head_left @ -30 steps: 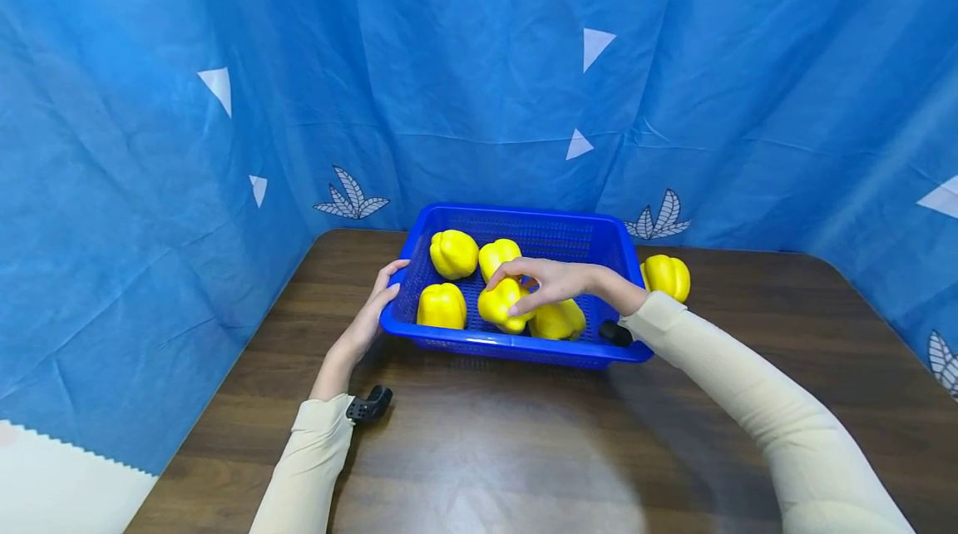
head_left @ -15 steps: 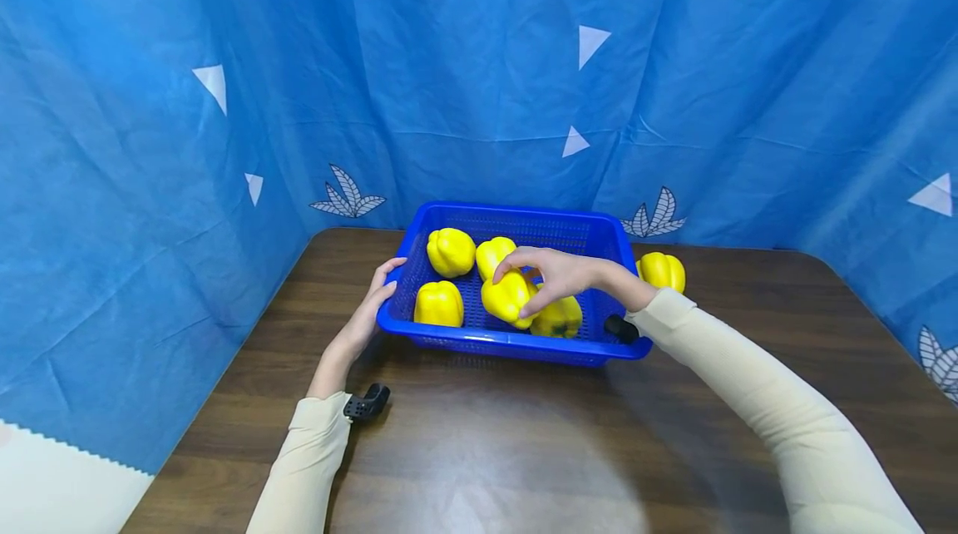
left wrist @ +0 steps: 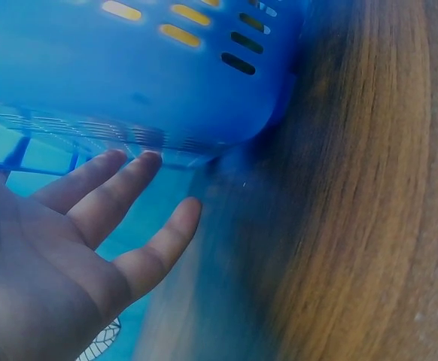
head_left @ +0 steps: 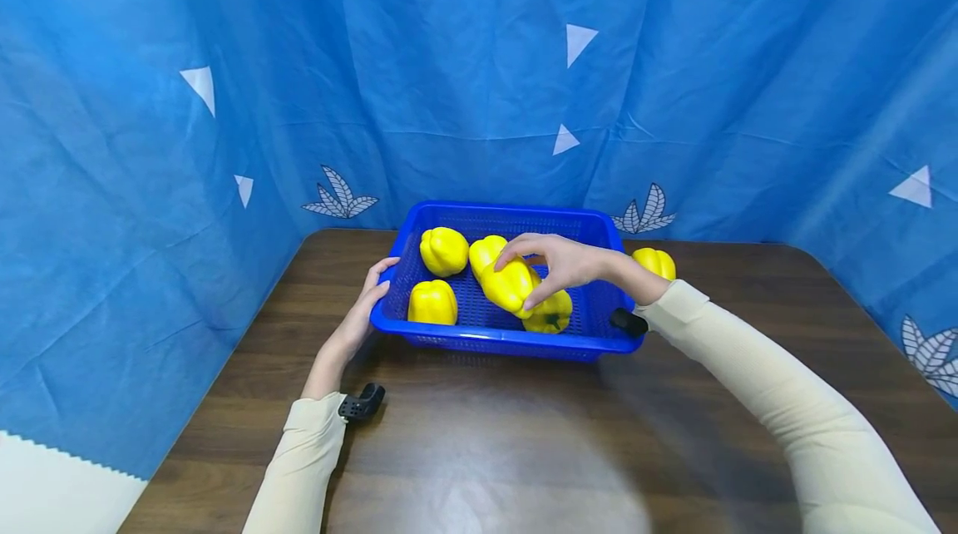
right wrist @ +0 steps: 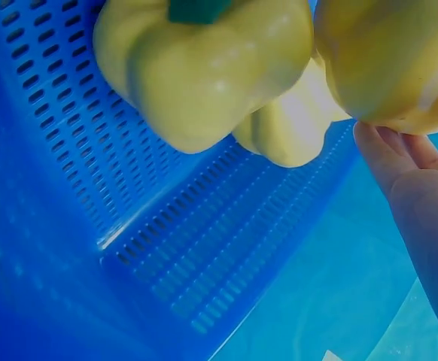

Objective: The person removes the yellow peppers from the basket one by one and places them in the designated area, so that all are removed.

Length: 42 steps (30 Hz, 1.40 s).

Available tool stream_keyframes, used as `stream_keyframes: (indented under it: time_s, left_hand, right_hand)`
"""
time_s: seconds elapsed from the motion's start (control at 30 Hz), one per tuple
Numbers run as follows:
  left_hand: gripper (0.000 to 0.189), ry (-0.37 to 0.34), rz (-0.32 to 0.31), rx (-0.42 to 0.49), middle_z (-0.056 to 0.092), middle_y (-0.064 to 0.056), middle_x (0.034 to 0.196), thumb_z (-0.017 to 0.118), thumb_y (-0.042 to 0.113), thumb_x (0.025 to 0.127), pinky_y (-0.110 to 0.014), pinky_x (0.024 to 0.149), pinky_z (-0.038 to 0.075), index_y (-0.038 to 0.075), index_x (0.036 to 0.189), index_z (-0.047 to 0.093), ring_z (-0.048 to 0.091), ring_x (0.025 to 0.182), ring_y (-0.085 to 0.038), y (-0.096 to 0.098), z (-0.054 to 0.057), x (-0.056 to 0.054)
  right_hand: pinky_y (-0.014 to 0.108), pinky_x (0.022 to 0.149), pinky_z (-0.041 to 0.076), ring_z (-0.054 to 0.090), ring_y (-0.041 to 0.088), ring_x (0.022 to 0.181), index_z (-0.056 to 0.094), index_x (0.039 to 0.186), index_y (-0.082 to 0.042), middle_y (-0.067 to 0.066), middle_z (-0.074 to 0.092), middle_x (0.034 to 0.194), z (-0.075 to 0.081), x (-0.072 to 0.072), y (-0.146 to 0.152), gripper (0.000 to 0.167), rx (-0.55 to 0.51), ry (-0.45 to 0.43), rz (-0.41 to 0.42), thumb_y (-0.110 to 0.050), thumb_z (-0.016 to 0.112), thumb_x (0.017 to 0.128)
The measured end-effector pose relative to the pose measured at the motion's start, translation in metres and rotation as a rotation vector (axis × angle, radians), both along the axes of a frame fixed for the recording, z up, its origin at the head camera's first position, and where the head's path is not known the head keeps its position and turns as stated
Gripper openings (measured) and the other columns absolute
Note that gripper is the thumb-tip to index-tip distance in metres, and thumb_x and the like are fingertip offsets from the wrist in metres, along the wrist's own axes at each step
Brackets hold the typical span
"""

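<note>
A yellow bell pepper (head_left: 507,288) is pinched between the thumb and fingers of my right hand (head_left: 565,261), over the middle of the blue basket (head_left: 486,335). In the right wrist view, this held pepper (right wrist: 399,64) appears at the upper right, with fingertips against it. Another yellow pepper (head_left: 552,316) lies just below the right hand, its green stem end showing. My left hand (head_left: 361,318) touches the basket's left rim; in the left wrist view, its fingers (left wrist: 159,252) are extended alongside the basket wall, palm showing.
Other yellow peppers lie in the basket: one at back left (head_left: 444,251), one at front left (head_left: 432,303), one behind the held pepper (head_left: 485,251). A further pepper (head_left: 654,263) stands on the brown table (head_left: 479,442), right of the basket. A blue curtain (head_left: 464,76) hangs behind.
My right hand has raised the pinched pepper slightly and tilted it, uncovering more of the pepper below. The left hand stays at the rim. The whole head view has shifted a little.
</note>
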State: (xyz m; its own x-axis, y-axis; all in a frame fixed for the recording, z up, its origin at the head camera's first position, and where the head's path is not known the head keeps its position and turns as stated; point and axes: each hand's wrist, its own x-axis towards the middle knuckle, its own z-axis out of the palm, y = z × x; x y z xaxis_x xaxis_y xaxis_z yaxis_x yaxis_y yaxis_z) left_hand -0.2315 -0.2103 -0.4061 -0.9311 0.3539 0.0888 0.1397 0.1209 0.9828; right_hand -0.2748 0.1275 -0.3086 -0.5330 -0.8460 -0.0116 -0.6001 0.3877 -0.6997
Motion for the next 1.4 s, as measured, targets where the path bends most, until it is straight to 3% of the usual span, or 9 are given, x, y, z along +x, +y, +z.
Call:
stream_keyframes:
  time_s: [0.9, 1.4]
  left_hand:
    - [0.052, 0.011, 0.001, -0.025, -0.004, -0.009, 0.156, 0.022, 0.031, 0.1, -0.066, 0.109, 0.023, 0.023, 0.148, 0.005, 0.014, 0.139, -0.042, -0.002, 0.0, -0.001]
    - [0.052, 0.009, -0.003, -0.018, -0.004, -0.01, 0.156, 0.022, 0.032, 0.1, -0.066, 0.109, 0.022, 0.022, 0.148, 0.005, 0.013, 0.14, -0.043, -0.002, 0.0, -0.001]
  right_hand:
    - [0.047, 0.106, 0.041, 0.043, 0.024, 0.124, 0.055, 0.125, -0.013, 0.008, 0.05, 0.134, 0.016, 0.011, 0.028, 0.058, -0.042, 0.073, -0.078, -0.022, 0.079, 0.073]
    - [0.051, 0.108, 0.037, 0.042, 0.028, 0.127, 0.048, 0.133, -0.009, 0.012, 0.045, 0.139, 0.009, 0.013, 0.051, 0.068, -0.101, 0.048, -0.15, -0.018, 0.079, 0.073]
